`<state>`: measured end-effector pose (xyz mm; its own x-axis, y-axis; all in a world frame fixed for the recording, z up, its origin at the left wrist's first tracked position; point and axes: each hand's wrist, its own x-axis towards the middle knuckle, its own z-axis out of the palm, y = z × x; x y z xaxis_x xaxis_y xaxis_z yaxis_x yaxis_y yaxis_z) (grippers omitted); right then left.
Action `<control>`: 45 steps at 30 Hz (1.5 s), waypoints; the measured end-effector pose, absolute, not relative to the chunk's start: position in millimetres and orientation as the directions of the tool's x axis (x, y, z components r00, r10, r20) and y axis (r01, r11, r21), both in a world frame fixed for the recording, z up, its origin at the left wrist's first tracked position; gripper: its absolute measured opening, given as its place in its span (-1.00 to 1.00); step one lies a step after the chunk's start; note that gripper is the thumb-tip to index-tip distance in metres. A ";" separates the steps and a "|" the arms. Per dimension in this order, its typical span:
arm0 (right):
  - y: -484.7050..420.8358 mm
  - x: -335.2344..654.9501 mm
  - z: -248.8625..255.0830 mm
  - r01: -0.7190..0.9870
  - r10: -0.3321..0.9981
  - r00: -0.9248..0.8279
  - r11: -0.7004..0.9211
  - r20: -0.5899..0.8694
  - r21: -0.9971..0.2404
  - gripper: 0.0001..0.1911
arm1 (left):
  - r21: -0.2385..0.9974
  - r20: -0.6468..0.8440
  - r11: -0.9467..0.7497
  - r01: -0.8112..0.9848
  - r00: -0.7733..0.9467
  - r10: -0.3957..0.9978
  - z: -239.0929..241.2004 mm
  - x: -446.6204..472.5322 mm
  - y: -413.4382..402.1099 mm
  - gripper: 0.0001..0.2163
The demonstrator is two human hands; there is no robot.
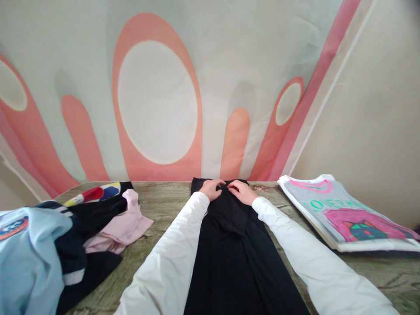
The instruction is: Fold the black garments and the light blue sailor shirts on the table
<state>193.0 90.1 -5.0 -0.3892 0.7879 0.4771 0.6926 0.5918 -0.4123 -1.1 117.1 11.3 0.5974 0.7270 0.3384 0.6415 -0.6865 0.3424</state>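
A pair of black trousers (239, 258) lies lengthwise on the wooden table, its waist end at the far edge and its legs running down toward me. Both my hands are at the waist end, close together. My left hand (212, 189) has its thumb and fingers curled in a pinch on the black cloth. Just to the right, my right hand (241, 191) pinches the same cloth, fingertips facing those of the left. Whatever small part sits between the fingertips is too small to make out. Below the hands the cloth is slightly wrinkled.
On the left of the table (164, 205) is a loose heap with a light blue garment (36, 258), a pink garment (121, 227) and dark clothes. A neat stack of shirts (348, 214), a grey printed one on top, lies on the right. A patterned wall covering (216, 57) rises behind the table.
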 end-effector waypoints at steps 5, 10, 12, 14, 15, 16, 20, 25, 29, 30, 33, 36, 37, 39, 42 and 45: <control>87.9 190.5 -11.9 0.708 0.779 -0.425 0.604 0.461 -0.367 -0.81 | 0.225 0.357 -0.701 0.677 0.612 0.706 11.4 -2.2 116.8 -0.72; 83.7 192.0 -12.1 0.733 0.755 -0.440 0.615 0.486 -0.292 -0.80 | 0.106 0.432 -0.606 0.789 0.512 0.742 14.2 -6.5 113.6 -0.66; 81.9 192.6 -11.1 0.774 0.765 -0.394 0.575 0.509 -0.264 -0.79 | 0.127 0.443 -0.548 0.827 0.447 0.777 18.6 -10.2 112.6 -0.71; 80.5 194.4 -9.2 0.835 0.803 -0.301 0.483 0.515 -0.264 -0.76 | 0.171 0.406 -0.492 0.854 0.394 0.824 23.6 -14.7 112.2 -0.80; 79.9 195.8 -7.9 0.863 0.833 -0.249 0.422 0.493 -0.278 -0.74 | 0.188 0.377 -0.478 0.858 0.386 0.842 25.7 -16.9 112.0 -0.83; 79.3 197.2 -6.4 0.883 0.867 -0.205 0.364 0.454 -0.297 -0.72 | 0.199 0.343 -0.478 0.856 0.396 0.852 27.3 -18.9 111.5 -0.85; 75.9 200.1 -0.2 0.898 0.945 -0.152 0.255 0.290 -0.358 -0.65 | 0.195 0.238 -0.555 0.809 0.510 0.827 22.9 -21.7 104.7 -0.87; 70.4 194.8 2.8 0.867 0.943 -0.202 0.298 0.265 -0.399 -0.74 | 0.165 0.182 -0.548 0.820 0.520 0.834 -2.2 -16.8 91.3 -0.59; 67.9 193.7 3.5 0.851 0.920 -0.248 0.356 0.302 -0.386 -0.83 | 0.112 0.159 -0.485 0.868 0.466 0.871 -14.8 -16.7 90.1 -0.47; 67.4 194.3 4.0 0.850 0.912 -0.245 0.365 0.328 -0.379 -0.83 | 0.111 0.160 -0.470 0.876 0.451 0.878 -15.9 -17.4 91.1 -0.45; 65.8 196.8 5.3 0.862 0.899 -0.207 0.354 0.387 -0.362 -0.82 | 0.118 0.166 -0.427 0.897 0.406 0.899 -17.5 -20.2 94.9 -0.44; 64.2 198.2 3.8 0.900 0.902 -0.200 0.324 0.381 -0.293 -0.83 | 0.120 0.181 -0.407 0.906 0.383 0.906 -16.5 -22.4 97.1 -0.47; 63.7 198.3 3.1 0.912 0.904 -0.210 0.319 0.372 -0.260 -0.83 | 0.121 0.183 -0.407 0.906 0.382 0.906 -14.7 -22.8 97.2 -0.49; 62.5 198.1 2.5 0.929 0.904 -0.214 0.305 0.371 -0.209 -0.84 | 0.118 0.191 -0.411 0.904 0.386 0.903 -7.3 -23.7 96.2 -0.52; 57.8 195.8 6.9 0.929 0.874 -0.204 0.315 0.441 -0.193 -0.82 | 0.101 0.222 -0.435 0.895 0.406 0.887 11.6 -26.2 90.8 -0.53; 48.2 189.4 13.8 0.881 0.821 -0.285 0.428 0.495 -0.202 -0.80 | 0.096 0.160 -0.462 0.882 0.444 0.882 27.3 -29.7 78.5 -0.58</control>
